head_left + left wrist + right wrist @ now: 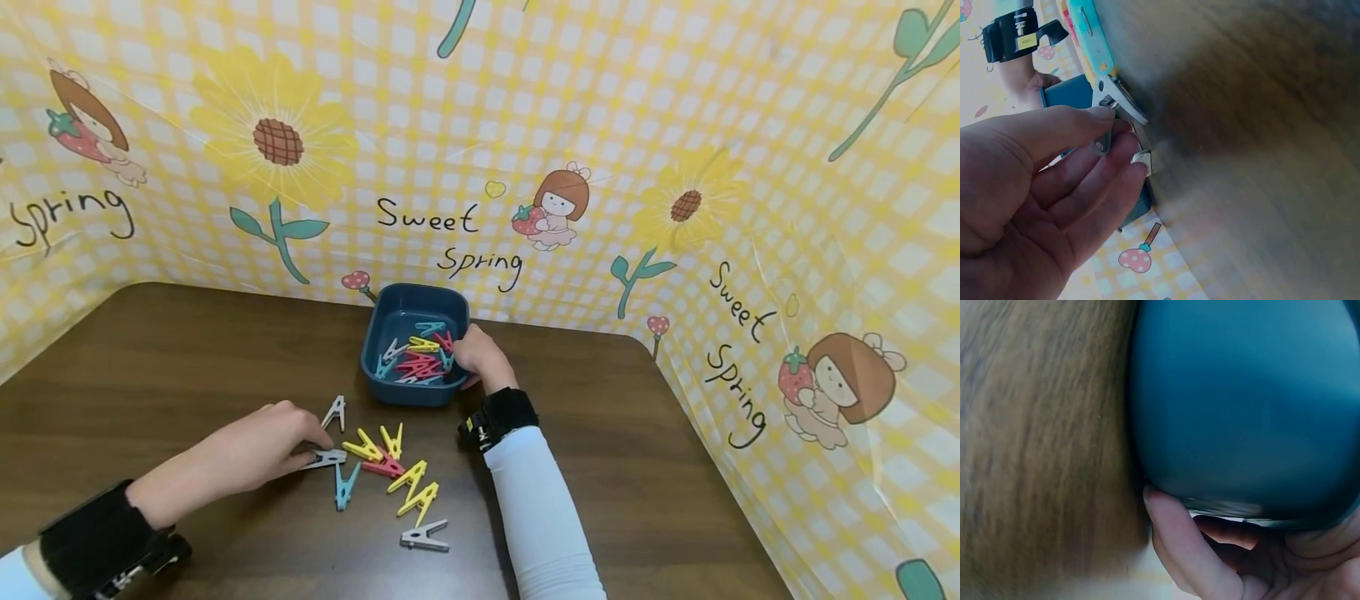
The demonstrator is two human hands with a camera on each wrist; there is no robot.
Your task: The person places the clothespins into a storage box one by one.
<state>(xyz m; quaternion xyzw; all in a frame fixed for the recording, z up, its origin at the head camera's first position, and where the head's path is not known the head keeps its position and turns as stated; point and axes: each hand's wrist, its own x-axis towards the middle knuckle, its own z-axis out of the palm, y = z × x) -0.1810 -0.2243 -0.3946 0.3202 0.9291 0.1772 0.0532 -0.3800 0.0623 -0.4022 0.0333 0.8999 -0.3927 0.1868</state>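
1. Head view, over the table (150,358): caught the left hand (255,454) low at the near-left edge of a scatter of pegs (397,479), grip clamped by thumb and fingertips on a grey peg (324,458).
2. Showed that peg lying flat on the wood, long axis roughly left to right, one end in the fingers and the other pointing at the scatter.
3. Placed the blue tub (390,304) up and to the right of the left grip, beyond the scatter, close to the yellow backdrop (675,100), with a heap of coloured pegs already inside.
4. Put the right hand (483,357) far nearer the tub than the left, its grip closed on the right-hand rim; from the right wrist, showed fingers (1179,544) curled under the tub's lip.
5. From the left wrist, blurred but legible: confirmed the pinch on the grey peg, with the tub just behind it.
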